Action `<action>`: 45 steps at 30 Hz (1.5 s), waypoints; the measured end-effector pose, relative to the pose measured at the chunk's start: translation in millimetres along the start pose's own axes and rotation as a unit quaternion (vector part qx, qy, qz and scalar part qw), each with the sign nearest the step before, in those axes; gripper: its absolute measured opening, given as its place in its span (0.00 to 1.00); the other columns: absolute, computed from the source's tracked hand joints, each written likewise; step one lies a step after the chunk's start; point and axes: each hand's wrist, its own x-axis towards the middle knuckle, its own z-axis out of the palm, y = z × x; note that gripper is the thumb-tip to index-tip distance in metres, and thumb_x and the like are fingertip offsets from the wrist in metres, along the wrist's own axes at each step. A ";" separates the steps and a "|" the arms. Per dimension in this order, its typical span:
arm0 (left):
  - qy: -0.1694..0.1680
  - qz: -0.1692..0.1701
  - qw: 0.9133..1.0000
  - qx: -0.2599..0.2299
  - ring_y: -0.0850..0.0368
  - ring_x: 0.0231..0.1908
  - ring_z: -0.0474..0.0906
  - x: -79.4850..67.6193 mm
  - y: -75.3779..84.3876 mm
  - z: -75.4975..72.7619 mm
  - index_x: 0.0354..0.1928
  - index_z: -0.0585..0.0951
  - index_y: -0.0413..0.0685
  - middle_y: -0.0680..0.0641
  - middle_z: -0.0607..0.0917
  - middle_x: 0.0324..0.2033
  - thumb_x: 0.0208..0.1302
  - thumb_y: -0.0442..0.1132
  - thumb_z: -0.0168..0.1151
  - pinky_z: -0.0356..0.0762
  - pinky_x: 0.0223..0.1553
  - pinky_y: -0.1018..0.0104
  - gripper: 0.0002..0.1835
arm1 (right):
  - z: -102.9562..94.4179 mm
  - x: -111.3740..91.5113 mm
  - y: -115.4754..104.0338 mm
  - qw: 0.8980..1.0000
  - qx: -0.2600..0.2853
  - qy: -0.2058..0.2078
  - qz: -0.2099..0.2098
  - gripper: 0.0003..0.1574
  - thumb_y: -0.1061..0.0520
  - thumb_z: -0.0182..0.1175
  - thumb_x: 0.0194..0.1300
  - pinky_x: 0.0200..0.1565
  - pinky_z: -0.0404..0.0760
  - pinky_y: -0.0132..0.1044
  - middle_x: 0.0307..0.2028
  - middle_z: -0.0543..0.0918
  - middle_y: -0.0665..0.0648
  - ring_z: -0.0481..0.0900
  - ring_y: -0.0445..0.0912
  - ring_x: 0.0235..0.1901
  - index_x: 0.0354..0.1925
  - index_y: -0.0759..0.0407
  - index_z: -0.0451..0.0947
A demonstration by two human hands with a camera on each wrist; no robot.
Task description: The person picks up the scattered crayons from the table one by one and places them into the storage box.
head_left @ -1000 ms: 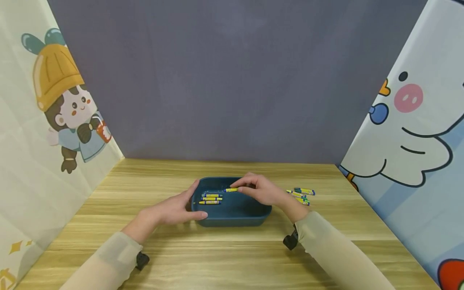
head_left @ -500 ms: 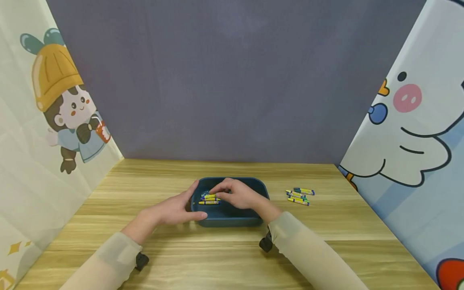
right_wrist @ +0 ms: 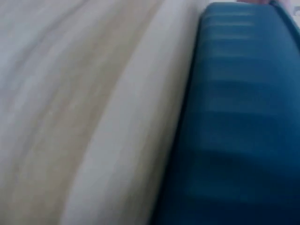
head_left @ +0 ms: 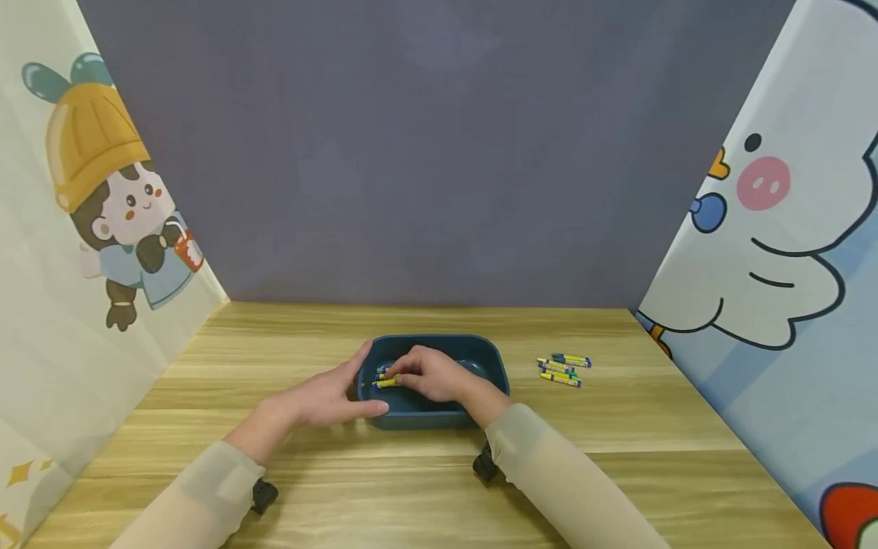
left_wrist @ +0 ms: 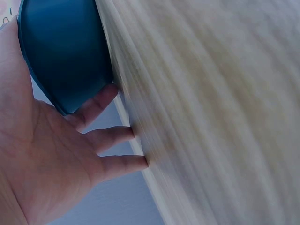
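Note:
A dark blue rectangular box (head_left: pixel 432 420) stands on the table. In the head view my left hand (head_left: pixel 328 396) rests against its left end, thumb along the near rim, fingers fairly straight. The left wrist view shows the left palm (left_wrist: pixel 51 154) beside the box wall (left_wrist: pixel 65 51), with fingertips on the tabletop. My right hand (head_left: pixel 434 375) reaches inside the box and pinches a yellow-wrapped crayon (head_left: pixel 385 383) at its left end. More crayons lie just behind it, partly hidden by the fingers. The right wrist view shows the box's outer wall (right_wrist: pixel 234 122) but not the right fingers.
Several yellow-wrapped crayons (head_left: pixel 561 378) lie loosely on the wooden table (head_left: pixel 384 496) to the right of the box. A grey backdrop (head_left: pixel 432 152) rises behind the table, with printed cartoon panels at both sides.
My right hand has carried a crayon leftward across the box to the other crayons, then shifted slightly down toward the nearest one. The left hand has stayed at the box's left end.

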 end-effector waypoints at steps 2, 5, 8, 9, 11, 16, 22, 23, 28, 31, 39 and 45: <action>0.000 0.000 1.000 0.001 0.34 0.80 0.66 -0.4 0.0 -0.5 0.91 0.33 0.58 0.35 0.58 0.86 0.71 0.75 0.65 0.70 0.75 0.34 0.66 | 1.7 1.3 -0.7 1.000 -0.020 -0.007 -0.011 0.13 0.56 0.65 0.81 0.51 0.79 0.37 0.49 0.88 0.50 0.78 0.40 0.46 0.56 0.48 0.93; 0.000 0.001 1.000 0.002 0.33 0.80 0.66 -0.9 0.2 -0.7 0.91 0.33 0.57 0.33 0.58 0.86 0.71 0.75 0.65 0.70 0.74 0.33 0.67 | 3.0 2.3 -2.0 0.999 -0.038 -0.014 -0.016 0.12 0.57 0.67 0.79 0.49 0.79 0.35 0.48 0.88 0.50 0.78 0.39 0.44 0.54 0.47 0.94; 0.000 -0.001 1.000 0.002 0.33 0.80 0.67 -1.0 0.0 -0.4 0.91 0.33 0.57 0.33 0.58 0.86 0.71 0.75 0.65 0.71 0.74 0.34 0.67 | 2.9 2.5 -2.7 0.999 -0.042 -0.018 -0.008 0.11 0.57 0.69 0.78 0.48 0.78 0.34 0.46 0.87 0.49 0.76 0.37 0.42 0.53 0.46 0.94; 0.000 -0.001 1.000 0.001 0.33 0.79 0.67 -1.0 -0.1 -0.3 0.91 0.33 0.57 0.33 0.58 0.86 0.71 0.75 0.65 0.71 0.73 0.34 0.66 | 2.6 2.4 -2.9 0.999 -0.043 -0.020 -0.006 0.12 0.57 0.69 0.78 0.47 0.78 0.34 0.46 0.87 0.49 0.76 0.37 0.41 0.53 0.46 0.94; -0.001 -0.003 1.000 -0.002 0.33 0.79 0.68 -0.9 -0.5 -0.1 0.91 0.33 0.58 0.33 0.58 0.86 0.71 0.75 0.65 0.71 0.73 0.34 0.66 | 1.9 2.2 -2.9 0.999 -0.047 -0.024 0.000 0.12 0.58 0.70 0.77 0.47 0.79 0.35 0.45 0.86 0.49 0.76 0.38 0.41 0.54 0.47 0.94; -0.002 -0.005 1.000 -0.009 0.34 0.80 0.67 -0.7 -1.3 0.1 0.91 0.32 0.58 0.34 0.58 0.86 0.71 0.74 0.65 0.71 0.74 0.34 0.67 | 1.3 2.2 -1.6 0.997 -0.065 -0.033 0.013 0.14 0.58 0.70 0.77 0.49 0.80 0.35 0.45 0.86 0.49 0.78 0.38 0.42 0.56 0.46 0.93; 0.003 0.002 1.000 0.000 0.34 0.80 0.67 -1.1 -0.9 -0.5 0.91 0.32 0.57 0.33 0.58 0.86 0.71 0.74 0.65 0.71 0.74 0.34 0.66 | 2.1 4.6 -1.8 0.996 -0.080 -0.030 -0.004 0.15 0.58 0.70 0.77 0.50 0.81 0.36 0.46 0.87 0.50 0.79 0.40 0.44 0.58 0.45 0.93; 0.003 0.003 1.000 0.001 0.33 0.80 0.67 -1.0 -1.2 -0.5 0.91 0.32 0.57 0.33 0.58 0.86 0.71 0.74 0.65 0.70 0.74 0.34 0.66 | 2.4 5.2 -1.9 0.996 -0.082 -0.029 -0.006 0.15 0.58 0.70 0.78 0.50 0.81 0.36 0.46 0.87 0.50 0.79 0.40 0.44 0.58 0.45 0.93; 0.002 0.007 1.000 0.003 0.33 0.81 0.65 -0.8 -1.5 -0.8 0.91 0.32 0.57 0.33 0.57 0.86 0.72 0.73 0.65 0.69 0.75 0.34 0.66 | 2.8 5.7 -3.0 0.996 -0.086 -0.027 -0.003 0.15 0.58 0.70 0.78 0.50 0.81 0.36 0.46 0.87 0.51 0.80 0.41 0.44 0.57 0.45 0.93; 0.003 0.009 1.000 0.001 0.34 0.81 0.64 -0.8 -0.6 -1.0 0.91 0.32 0.56 0.33 0.57 0.86 0.72 0.73 0.65 0.69 0.75 0.34 0.66 | 2.2 4.8 -3.8 0.996 -0.084 -0.021 0.000 0.15 0.59 0.70 0.77 0.50 0.81 0.36 0.46 0.87 0.51 0.80 0.41 0.44 0.56 0.45 0.93; 0.002 0.007 1.000 0.000 0.35 0.80 0.66 -1.0 1.6 -0.7 0.91 0.33 0.55 0.32 0.58 0.86 0.71 0.73 0.66 0.70 0.75 0.34 0.67 | 2.3 3.7 -4.7 0.996 -0.086 -0.013 0.017 0.15 0.59 0.68 0.78 0.51 0.80 0.38 0.48 0.88 0.51 0.79 0.41 0.45 0.57 0.45 0.93; 0.002 0.011 1.000 0.004 0.36 0.80 0.67 -0.1 0.2 -0.5 0.91 0.33 0.55 0.32 0.58 0.86 0.72 0.73 0.66 0.70 0.74 0.35 0.66 | 3.4 3.8 -2.9 0.996 -0.086 -0.013 0.027 0.14 0.57 0.69 0.78 0.51 0.79 0.36 0.47 0.87 0.49 0.77 0.39 0.43 0.56 0.43 0.93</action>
